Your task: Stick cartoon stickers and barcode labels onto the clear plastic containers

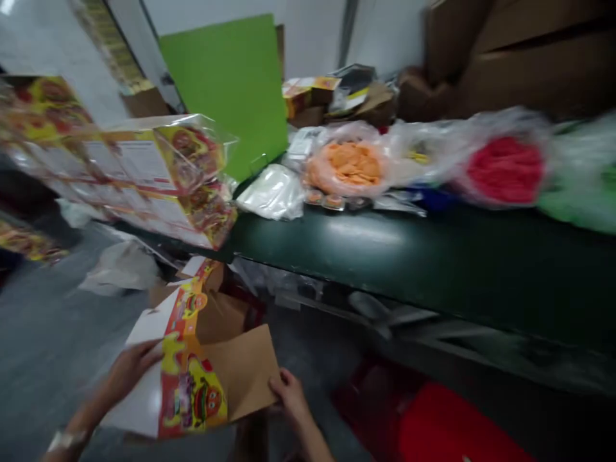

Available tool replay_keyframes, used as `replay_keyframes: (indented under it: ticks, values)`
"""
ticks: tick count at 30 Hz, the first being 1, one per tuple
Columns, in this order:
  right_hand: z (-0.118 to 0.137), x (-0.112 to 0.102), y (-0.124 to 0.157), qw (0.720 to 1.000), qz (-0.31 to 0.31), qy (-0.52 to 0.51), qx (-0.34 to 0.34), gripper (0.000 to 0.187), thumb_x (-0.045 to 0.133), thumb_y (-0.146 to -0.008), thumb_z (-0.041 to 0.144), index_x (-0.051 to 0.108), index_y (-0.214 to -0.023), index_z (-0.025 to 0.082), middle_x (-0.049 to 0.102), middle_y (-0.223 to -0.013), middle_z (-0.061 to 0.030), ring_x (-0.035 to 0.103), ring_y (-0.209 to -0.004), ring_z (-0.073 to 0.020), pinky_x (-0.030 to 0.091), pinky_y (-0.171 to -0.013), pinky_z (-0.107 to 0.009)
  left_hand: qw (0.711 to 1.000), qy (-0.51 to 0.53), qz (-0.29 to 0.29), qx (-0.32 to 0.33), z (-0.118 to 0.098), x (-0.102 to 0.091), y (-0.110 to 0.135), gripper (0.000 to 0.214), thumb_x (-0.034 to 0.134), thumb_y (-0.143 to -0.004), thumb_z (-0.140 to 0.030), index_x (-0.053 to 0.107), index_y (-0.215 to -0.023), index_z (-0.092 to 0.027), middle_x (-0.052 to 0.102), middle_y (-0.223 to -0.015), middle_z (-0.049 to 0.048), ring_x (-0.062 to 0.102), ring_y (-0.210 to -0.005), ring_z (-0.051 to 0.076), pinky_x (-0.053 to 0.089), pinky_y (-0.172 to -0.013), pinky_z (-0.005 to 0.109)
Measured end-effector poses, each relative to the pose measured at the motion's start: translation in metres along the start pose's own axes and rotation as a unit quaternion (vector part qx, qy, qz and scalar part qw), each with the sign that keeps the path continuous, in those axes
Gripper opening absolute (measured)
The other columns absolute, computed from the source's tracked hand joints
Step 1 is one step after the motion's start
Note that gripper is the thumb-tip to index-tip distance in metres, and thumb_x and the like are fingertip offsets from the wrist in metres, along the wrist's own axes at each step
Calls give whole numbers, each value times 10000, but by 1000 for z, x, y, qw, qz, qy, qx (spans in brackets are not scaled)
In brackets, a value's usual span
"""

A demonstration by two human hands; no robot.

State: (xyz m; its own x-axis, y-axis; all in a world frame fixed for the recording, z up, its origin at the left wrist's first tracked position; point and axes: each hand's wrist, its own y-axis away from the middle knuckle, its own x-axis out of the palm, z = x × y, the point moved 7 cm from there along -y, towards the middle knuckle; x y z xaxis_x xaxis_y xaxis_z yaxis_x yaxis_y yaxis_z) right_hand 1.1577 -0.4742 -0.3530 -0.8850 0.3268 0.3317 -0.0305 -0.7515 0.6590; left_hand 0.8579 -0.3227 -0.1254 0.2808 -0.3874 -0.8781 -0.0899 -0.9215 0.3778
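Observation:
I hold an open printed cardboard box [192, 359] low in front of me; it is yellow and red with a burger cartoon. My left hand [128, 369] grips its white left side, fingers curled over the edge. My right hand [289, 394] pinches the brown inner flap at its lower right corner. The box is empty inside as far as I can see. The picture is blurred by motion.
A dark green table [433, 256] carries clear bags of orange pieces [349, 167], red pieces [505, 170], green pieces [590, 192] and a white bag [274, 192]. Shrink-wrapped printed boxes [163, 179] are stacked left. A green board [231, 83] leans behind. A red object [447, 427] lies on the floor.

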Motion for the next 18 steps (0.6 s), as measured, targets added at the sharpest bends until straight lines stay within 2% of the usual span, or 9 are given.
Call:
replay_keyframes:
  ticks: [1,2,4,7,10,12,14,16,18]
  values:
    - [-6,-16,9,1000,-11,-22,9,521,762,-444,517,638,-790,148,684,-713,-49,640,-687,-233,502,-642,-327,999,7,-33,-6,-7,5,15,287,527,-744,-532,714,-819,-329,748,-904,-60,690,-876,272,526,-788,338]
    - [-10,-31,17,999,-20,-44,20,525,777,-419,507,642,-775,146,681,-701,-46,630,-664,-221,493,-630,-317,999,15,-34,9,-19,11,29,334,528,-727,-568,719,-827,-313,752,-891,-25,697,-837,276,535,-756,334]
    - [-12,-59,32,995,-32,-82,40,516,790,-417,500,645,-772,155,682,-705,-38,619,-646,-199,477,-612,-295,997,19,-51,53,-57,8,49,434,536,-697,-646,724,-790,-265,754,-849,30,703,-771,271,545,-695,307]
    - [1,-88,43,990,-33,-125,58,465,810,-435,468,643,-747,167,678,-708,-27,614,-652,-180,465,-618,-273,987,15,-86,137,-125,-27,56,478,533,-702,-701,710,-710,-257,744,-734,9,686,-617,213,533,-567,238]
    - [28,-102,52,985,-18,-163,63,444,835,-432,431,659,-738,162,681,-726,-39,624,-684,-190,473,-662,-284,964,1,-90,249,-174,-63,48,308,574,-759,-609,713,-761,-334,732,-711,-64,665,-552,160,508,-501,195]
    - [49,-105,60,981,-4,-183,70,437,837,-461,410,681,-787,163,693,-781,-59,638,-724,-216,483,-686,-308,953,-8,-109,282,-184,-84,37,208,612,-754,-571,706,-831,-402,733,-732,-92,670,-561,155,515,-506,198]
    - [72,-103,68,976,24,-202,83,433,818,-523,383,695,-879,170,704,-868,-82,653,-796,-249,491,-726,-337,953,-8,-139,270,-184,-104,19,197,638,-726,-578,697,-844,-431,730,-725,-98,666,-553,158,520,-515,213]
    - [98,-99,69,969,65,-220,93,444,784,-587,360,684,-978,175,703,-961,-99,654,-889,-268,485,-793,-357,958,2,-153,241,-188,-124,-5,224,660,-692,-594,700,-791,-396,728,-707,-85,659,-542,160,512,-512,216]
    - [122,-94,59,967,101,-213,102,458,750,-625,362,659,-1031,170,697,-1017,-110,652,-945,-274,475,-844,-371,970,10,-123,211,-200,-135,-32,277,652,-693,-596,699,-732,-325,719,-674,-59,646,-534,157,494,-500,206]
